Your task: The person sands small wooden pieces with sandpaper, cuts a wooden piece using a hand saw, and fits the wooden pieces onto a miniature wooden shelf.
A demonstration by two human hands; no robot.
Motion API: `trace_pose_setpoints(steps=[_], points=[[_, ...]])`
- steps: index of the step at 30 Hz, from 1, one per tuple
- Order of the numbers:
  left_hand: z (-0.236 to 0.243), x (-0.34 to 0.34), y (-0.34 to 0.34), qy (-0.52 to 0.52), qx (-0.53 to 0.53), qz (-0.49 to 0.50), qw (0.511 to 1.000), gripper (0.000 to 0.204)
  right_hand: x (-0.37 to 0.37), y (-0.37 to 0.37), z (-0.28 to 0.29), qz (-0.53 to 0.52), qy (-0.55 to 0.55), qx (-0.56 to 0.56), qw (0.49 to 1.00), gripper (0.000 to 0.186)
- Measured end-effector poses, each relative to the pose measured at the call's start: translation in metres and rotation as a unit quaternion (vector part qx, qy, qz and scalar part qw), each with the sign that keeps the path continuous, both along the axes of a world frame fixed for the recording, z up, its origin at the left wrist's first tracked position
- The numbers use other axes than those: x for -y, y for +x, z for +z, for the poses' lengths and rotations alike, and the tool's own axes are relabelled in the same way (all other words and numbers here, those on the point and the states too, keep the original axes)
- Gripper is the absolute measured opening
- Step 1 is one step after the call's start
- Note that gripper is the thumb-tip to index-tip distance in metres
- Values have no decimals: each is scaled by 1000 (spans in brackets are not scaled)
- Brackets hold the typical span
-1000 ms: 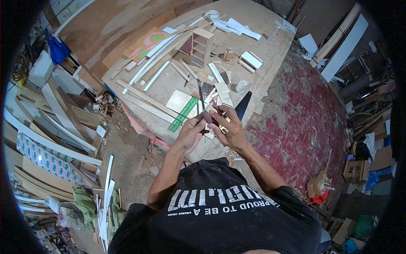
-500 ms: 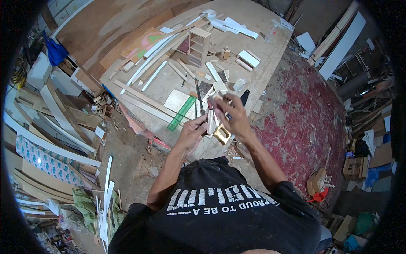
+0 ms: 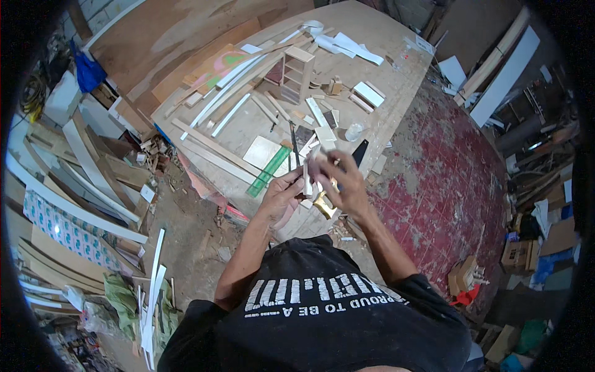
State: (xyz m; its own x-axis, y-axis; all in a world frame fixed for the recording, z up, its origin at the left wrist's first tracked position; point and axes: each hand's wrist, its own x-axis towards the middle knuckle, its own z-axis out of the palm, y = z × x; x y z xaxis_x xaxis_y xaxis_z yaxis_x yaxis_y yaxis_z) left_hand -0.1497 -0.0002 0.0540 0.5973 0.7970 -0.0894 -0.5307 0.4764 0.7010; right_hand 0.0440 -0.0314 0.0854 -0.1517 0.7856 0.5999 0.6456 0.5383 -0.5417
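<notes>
One small pale wooden strip point(image 3: 307, 180) is pinched in the left hand point(image 3: 282, 196), fingers closed, frame centre. Right hand point(image 3: 347, 186) is blurred just beside it; finger grip can't be told. Green ruler point(image 3: 269, 172) is seen left of centre.

Blue bag point(image 3: 88, 75) at upper left, curved white strip point(image 3: 93, 223) below, red floor point(image 3: 427, 186), cardboard box point(image 3: 515, 255) at right

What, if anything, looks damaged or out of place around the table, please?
The red floor to the right of the table looks worn, with grey patches breaking up its colour. Left of the table, small wood scraps look out of place, lying in a loose jumble rather than stacked.
</notes>
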Motion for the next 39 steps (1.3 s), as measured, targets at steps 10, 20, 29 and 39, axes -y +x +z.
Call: trace_pose_setpoints(steps=[10, 20, 29, 39], points=[[-2, -6, 2, 23, -10, 53, 998, 41, 1, -10, 9, 49, 47, 85, 994, 36], [-4, -10, -3, -36, -29, 52, 998, 27, 26, -12, -18, 40, -54, -33, 997, 39], [-12, 0, 8, 32, -83, 77, 993, 20, -7, -37, 1, -97, -3, -99, 990, 40], [-2, 2, 17, 183, -268, 142, 935, 19, -20, -29, -2, -142, -10, -107, 984, 36]])
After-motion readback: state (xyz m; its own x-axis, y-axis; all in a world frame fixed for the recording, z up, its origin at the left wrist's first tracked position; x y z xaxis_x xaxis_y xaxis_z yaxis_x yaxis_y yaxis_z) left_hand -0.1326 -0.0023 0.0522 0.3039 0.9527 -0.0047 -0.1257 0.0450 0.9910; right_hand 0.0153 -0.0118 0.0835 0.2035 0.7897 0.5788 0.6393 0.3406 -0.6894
